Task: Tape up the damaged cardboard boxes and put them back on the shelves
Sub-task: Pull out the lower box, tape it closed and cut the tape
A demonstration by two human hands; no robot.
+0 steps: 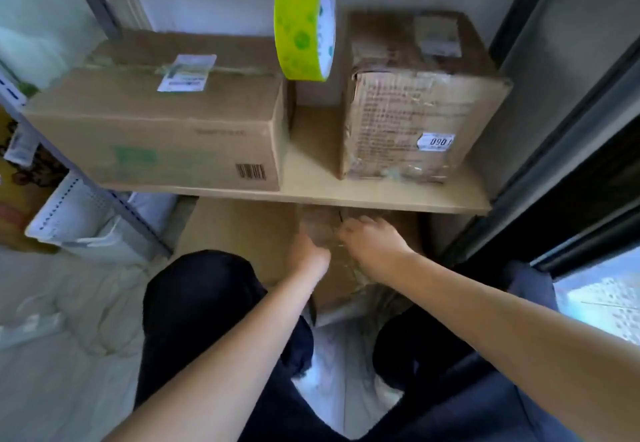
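Down low, left hand (309, 251) and right hand (372, 240) press a cardboard box (242, 233).

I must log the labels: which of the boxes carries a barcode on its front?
The long box left on the shelf: its barcode sits at the front's lower right. The others show none.

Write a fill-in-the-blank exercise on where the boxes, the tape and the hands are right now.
1. The green tape roll hangs above the gap between ____ boxes on the middle shelf.
2. The long box with the barcode stands to the ____ of the squarer box.
3. Both the left hand and the right hand rest on a third box that sits ____ that shelf.

Missing words: two; left; below
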